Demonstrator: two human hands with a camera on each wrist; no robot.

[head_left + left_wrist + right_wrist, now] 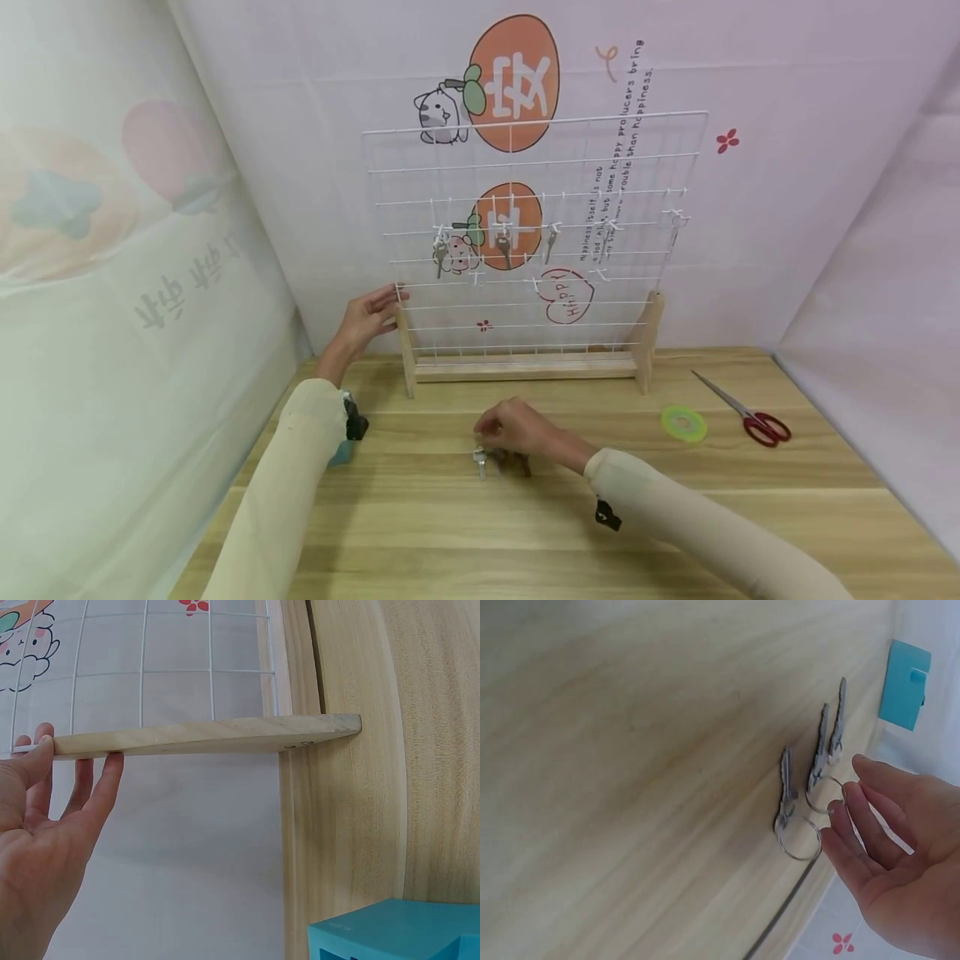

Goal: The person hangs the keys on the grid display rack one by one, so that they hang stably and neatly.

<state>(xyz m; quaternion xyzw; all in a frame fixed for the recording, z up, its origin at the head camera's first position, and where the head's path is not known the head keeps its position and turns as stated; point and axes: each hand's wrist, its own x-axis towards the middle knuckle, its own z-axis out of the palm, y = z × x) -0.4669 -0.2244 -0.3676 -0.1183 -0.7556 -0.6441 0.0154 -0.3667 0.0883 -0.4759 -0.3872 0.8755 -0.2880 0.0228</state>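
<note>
This looks like a makeshift tabletop booth. Printed white cloth (300, 108) hangs round three sides of a wooden table (420, 525).

head: bright, diffuse | left wrist: sharper, faint shadows | right wrist: dimmer, tabletop (630, 787) soft

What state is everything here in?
Wire rack: upright in wooden stand
Rack keys: hanging from hooks
Table keys: lying on the table
Scissors: closed
Green disc: lying flat
Left grip: holding the stand's side upright
Right grip: loosely open at the key rings
</note>
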